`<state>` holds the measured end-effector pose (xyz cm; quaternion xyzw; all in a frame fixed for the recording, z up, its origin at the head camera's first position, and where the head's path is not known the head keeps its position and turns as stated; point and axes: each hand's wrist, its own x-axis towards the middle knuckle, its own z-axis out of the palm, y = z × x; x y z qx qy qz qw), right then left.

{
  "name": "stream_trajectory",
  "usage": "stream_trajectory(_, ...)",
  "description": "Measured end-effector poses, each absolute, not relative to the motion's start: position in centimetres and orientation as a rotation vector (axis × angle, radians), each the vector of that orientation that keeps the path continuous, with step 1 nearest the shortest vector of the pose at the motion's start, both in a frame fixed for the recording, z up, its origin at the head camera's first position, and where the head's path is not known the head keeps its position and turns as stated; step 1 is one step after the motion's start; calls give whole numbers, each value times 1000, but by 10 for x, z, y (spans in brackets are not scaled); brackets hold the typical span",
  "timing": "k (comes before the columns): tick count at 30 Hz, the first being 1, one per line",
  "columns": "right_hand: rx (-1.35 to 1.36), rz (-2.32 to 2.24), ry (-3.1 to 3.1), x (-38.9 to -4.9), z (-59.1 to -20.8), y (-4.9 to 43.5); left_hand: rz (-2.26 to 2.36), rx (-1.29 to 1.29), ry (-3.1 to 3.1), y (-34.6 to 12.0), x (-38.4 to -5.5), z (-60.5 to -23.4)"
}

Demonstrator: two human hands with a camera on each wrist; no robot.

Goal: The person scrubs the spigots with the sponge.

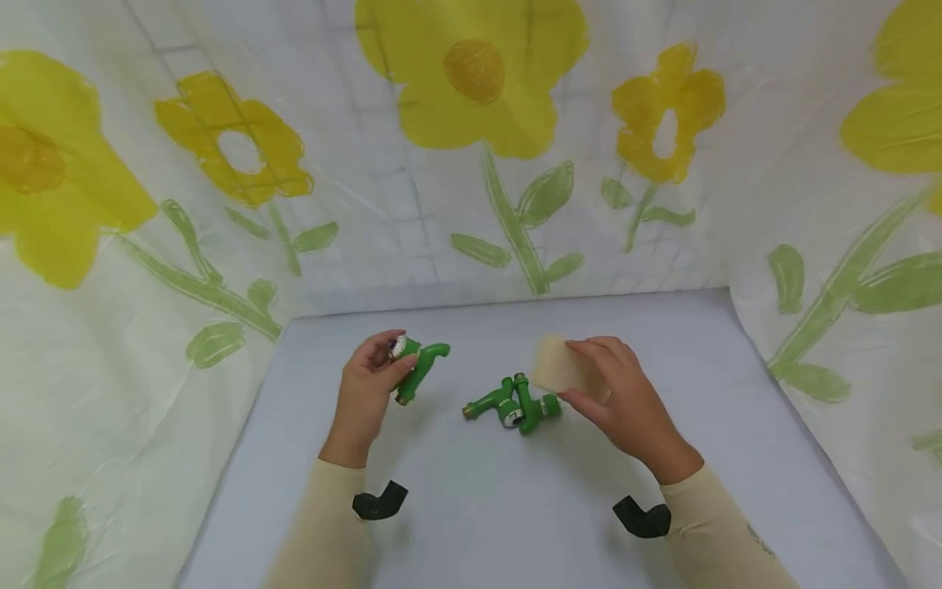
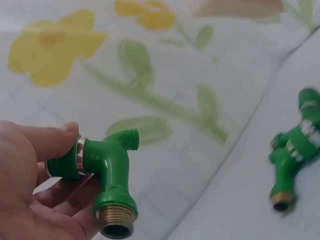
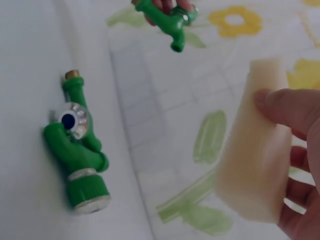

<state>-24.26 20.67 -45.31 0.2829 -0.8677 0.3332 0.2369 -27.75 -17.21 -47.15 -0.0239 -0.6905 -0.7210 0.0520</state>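
**Left hand (image 1: pixel 365 389) grips one green faucet (image 1: pixel 423 373), right hand (image 1: pixel 625 401) a cream block (image 1: pixel 550 363)**

Both forearms reach in from the near edge, in cream sleeves (image 1: pixel 324 523), and slant far. The left hand is bent round the knob end of its faucet, with the thumb on the near side and the fingers beyond it. That faucet is held above the surface (image 1: pixel 486 515), on the left; its spout points right and its brass-threaded end tilts near.

The right hand, turned toward the left, pinches the cream block by its right part, thumb on one face and fingers on the other. The block is also raised, just far and right of the pair of faucets lying in the middle.

Counted, there are three green faucets: one in the left hand and two on the surface. Of the lying two, the left faucet (image 1: pixel 487 402) points its brass end left, and the right faucet (image 1: pixel 527 409) points its brass end far, with its green knob to the right. They lie against each other. There is one cream block and there are two black curved pieces (image 1: pixel 642 518), one at each sleeve's inner side. A flower-printed sheet (image 1: pixel 390 262) hangs at the far side, left and right.
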Motion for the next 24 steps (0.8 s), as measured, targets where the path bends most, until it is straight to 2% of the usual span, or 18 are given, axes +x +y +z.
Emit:
stream_trajectory(9, 759, 963, -2405, -238, -460, 212, -2116, 168, -2028, -219, -298, -489)
stream_trajectory(24, 772, 1017, -2421, -239, -474, 208, -2034, 575, -2190, -261, -310, -554)
